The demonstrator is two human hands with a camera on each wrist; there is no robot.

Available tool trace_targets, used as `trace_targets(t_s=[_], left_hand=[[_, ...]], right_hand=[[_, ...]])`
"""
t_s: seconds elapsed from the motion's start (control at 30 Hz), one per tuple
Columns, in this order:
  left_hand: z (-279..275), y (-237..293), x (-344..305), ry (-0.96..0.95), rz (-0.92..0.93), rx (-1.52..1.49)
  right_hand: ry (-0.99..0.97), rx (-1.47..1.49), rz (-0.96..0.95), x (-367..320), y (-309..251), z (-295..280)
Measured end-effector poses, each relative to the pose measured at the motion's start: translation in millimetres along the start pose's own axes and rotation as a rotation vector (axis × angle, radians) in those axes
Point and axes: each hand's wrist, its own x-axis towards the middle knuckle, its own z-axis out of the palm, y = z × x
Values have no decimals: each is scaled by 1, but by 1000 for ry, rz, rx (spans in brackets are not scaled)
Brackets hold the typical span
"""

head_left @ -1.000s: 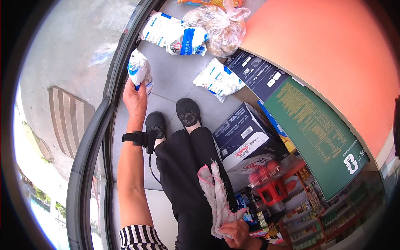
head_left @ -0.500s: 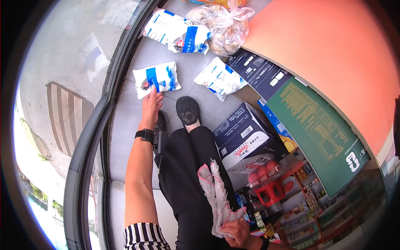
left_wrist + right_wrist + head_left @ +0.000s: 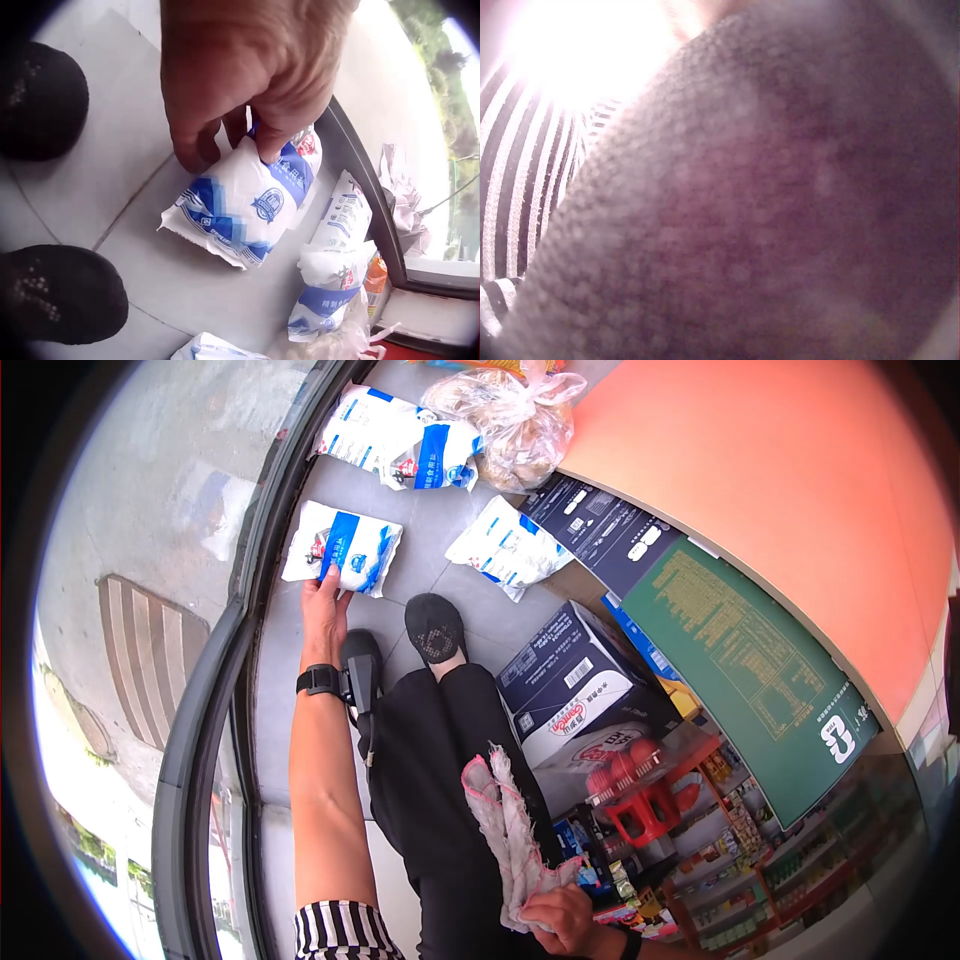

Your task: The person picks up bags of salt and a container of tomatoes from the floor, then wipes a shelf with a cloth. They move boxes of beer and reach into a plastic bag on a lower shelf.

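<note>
A white and blue packet (image 3: pixel 346 548) lies near the window frame in the head view, with the left hand (image 3: pixel 325 612) at its near edge. In the left wrist view the left hand (image 3: pixel 251 71) pinches that packet (image 3: pixel 247 199), thumb and fingers bent over its upper end. The right hand (image 3: pixel 562 918) grips a pale cloth with pink edging (image 3: pixel 508 830) above the dark trousers. Dark blurred fabric (image 3: pixel 742 210) fills most of the right wrist view, where the right hand cannot be made out.
Two overlapping packets (image 3: pixel 400 440) and a knotted clear bag (image 3: pixel 520 430) lie farther off. Another packet (image 3: pixel 508 547) is beside dark boxes (image 3: pixel 575 685). A window frame (image 3: pixel 215 650) runs along the left; a red stool (image 3: pixel 642 810) stands at the right.
Since the earliest frame, the packet by the left hand has gone from raised on edge by the frame to lying flat. The left hand now pinches its near edge; the right still grips the cloth.
</note>
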Motion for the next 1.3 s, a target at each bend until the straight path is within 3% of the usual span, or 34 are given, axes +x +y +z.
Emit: trace_targets(t_s=[0.2, 0.4, 0.47, 0.5, 0.6, 0.77, 0.83, 0.87, 0.93, 1.0, 1.13, 1.2, 1.3], left_hand=[[17, 5, -48, -258, 58, 291], [99, -23, -109, -622, -279, 4], [120, -41, -103, -629, -352, 299], [129, -47, -98, -721, -278, 460], [135, -59, -82, -694, -351, 488], [131, -55, -74, -645, -264, 642], [123, -37, -62, -647, -247, 1035], [121, -29, -57, -644, -236, 1036], [115, -8, -49, -252, 33, 851], [115, 15, -29, -149, 380, 886], [123, 28, 4, -78, 362, 813], [131, 29, 10, -85, 108, 488], [132, 28, 25, -111, 25, 443]], right_hand=[[-61, 6, 29, -3, 7, -1], [-65, 34, 41, -2, 8, -3], [-54, 36, 55, -4, 9, -5], [-51, 30, 57, -4, 11, -6], [-41, 106, 49, -6, 14, -6], [-70, 48, 46, -2, 11, -12], [-35, 51, 30, -2, 10, -10], [2, 58, 16, -1, 10, -9], [-6, 55, 7, 0, 10, -10], [-22, 57, 2, 1, 8, -11], [-29, 74, 17, 1, 7, -18], [-29, 83, 22, 3, 7, -22], [-26, 64, 30, 5, 7, -28]])
